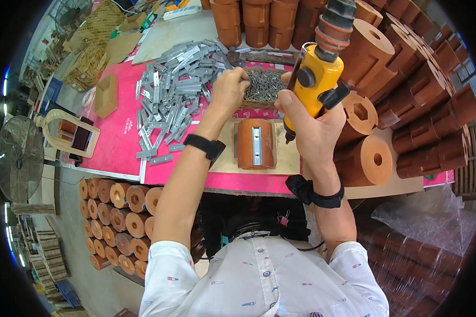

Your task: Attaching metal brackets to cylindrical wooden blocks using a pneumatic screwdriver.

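My left hand (230, 91) reaches to the left edge of a shallow box of screws (264, 84), its fingers curled together; whatever they pinch is too small to make out. In my right hand (318, 124) is a yellow power screwdriver (317, 74), bit pointing down, its black-and-red hose rising at the top. Below and between the hands, a reddish-brown wooden cylinder (245, 145) lies on a pale board (287, 153). Set in a groove along its top is a metal strip (257, 145) with holes. A heap of similar metal strips (172, 87) spreads left of my left hand.
A hammer (262, 56) lies behind the screw box. Stacks of brown wooden cylinders (423, 90) crowd the right and back of the pink-covered table (116, 140). More cylinders (119, 216) are piled below its left front edge. An arched wooden frame (63, 132) and a fan (20, 158) stand left.
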Demonstrator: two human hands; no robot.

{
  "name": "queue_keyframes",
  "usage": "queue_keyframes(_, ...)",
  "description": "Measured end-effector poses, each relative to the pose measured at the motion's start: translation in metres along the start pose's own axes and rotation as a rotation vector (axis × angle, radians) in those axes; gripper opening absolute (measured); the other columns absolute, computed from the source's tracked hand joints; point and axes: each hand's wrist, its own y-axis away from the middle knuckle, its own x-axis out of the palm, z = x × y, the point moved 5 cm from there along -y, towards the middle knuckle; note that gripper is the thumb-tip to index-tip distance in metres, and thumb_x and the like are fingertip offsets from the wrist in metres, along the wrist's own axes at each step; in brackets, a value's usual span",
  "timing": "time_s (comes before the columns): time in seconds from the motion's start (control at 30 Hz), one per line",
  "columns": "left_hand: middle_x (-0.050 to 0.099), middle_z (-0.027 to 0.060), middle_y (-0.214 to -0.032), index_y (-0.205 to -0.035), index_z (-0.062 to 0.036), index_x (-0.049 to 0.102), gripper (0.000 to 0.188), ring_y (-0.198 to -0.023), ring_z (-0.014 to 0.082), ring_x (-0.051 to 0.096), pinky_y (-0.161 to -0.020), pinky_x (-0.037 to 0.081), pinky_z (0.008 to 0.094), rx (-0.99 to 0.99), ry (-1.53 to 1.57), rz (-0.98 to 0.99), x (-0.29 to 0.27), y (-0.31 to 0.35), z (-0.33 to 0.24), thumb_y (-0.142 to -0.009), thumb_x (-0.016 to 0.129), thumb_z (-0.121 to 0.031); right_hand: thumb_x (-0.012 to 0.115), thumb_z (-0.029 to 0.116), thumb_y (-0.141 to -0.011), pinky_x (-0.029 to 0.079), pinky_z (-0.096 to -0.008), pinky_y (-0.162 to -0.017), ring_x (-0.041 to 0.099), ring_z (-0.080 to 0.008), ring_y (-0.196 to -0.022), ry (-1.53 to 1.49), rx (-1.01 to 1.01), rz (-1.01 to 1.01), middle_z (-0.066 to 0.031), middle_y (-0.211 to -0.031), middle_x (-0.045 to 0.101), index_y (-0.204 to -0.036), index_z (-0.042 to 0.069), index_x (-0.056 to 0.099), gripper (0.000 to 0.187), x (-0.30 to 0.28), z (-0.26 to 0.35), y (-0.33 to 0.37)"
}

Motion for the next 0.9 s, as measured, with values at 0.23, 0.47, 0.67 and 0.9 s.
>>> queue_keyframes(0.23, 0.066, 0.0082, -0.091, -0.107, 0.0026, 0.061, 0.021, -0.085, 0.0157, 0.067, -0.075, 0.055, 0.0277, -0.597, 0.868, 0.135, -0.049, 0.044, -0.044, -0.087, 0.065, -0.002, 0.077, 0.007, -0.08, 0.052, -0.0236, -0.07, 0.062, -0.0072, -0.078, -0.13, 0.068, -0.073, -0.0033, -0.09, 0.067, -0.108, -0.002, 0.059, 0.035, 0.001, -0.002, -0.007)
queue_keyframes(0.47, 0.066, 0.0077, -0.099, -0.113, 0.0023, 0.06, 0.028, -0.096, 0.0142, 0.065, -0.087, 0.051, 0.0278, -0.655, 0.849, 0.165, -0.052, 0.097, -0.067, -0.085, 0.066, 0.001, 0.071, 0.01, -0.087, 0.053, -0.0236, -0.065, 0.065, -0.0104, -0.072, -0.133, -0.033, -0.028, -0.0041, -0.085, 0.067, -0.106, -0.001, 0.063, 0.024, 0.014, 0.008, -0.018)
queue_keyframes(0.67, 0.068, 0.0115, -0.097, -0.112, -0.0001, 0.061, 0.03, -0.089, 0.0195, 0.068, -0.082, 0.053, 0.0321, -0.377, 0.563, 0.123, -0.048, 0.095, -0.079, -0.082, 0.068, -0.001, 0.069, 0.009, -0.089, 0.053, -0.0242, -0.064, 0.065, -0.011, -0.072, -0.191, -0.081, 0.006, -0.0063, -0.091, 0.068, -0.106, -0.002, 0.062, 0.022, 0.025, 0.012, -0.021)
queue_keyframes(0.9, 0.069, 0.0133, -0.1, -0.115, -0.0015, 0.059, 0.035, -0.093, 0.0214, 0.068, -0.083, 0.053, 0.033, -0.423, 0.707, 0.076, -0.046, 0.099, -0.078, -0.082, 0.067, 0.0, 0.068, 0.008, -0.089, 0.054, -0.0248, -0.063, 0.065, -0.0113, -0.072, -0.18, -0.106, 0.021, -0.009, -0.098, 0.069, -0.105, -0.001, 0.06, 0.02, 0.032, 0.008, -0.017)
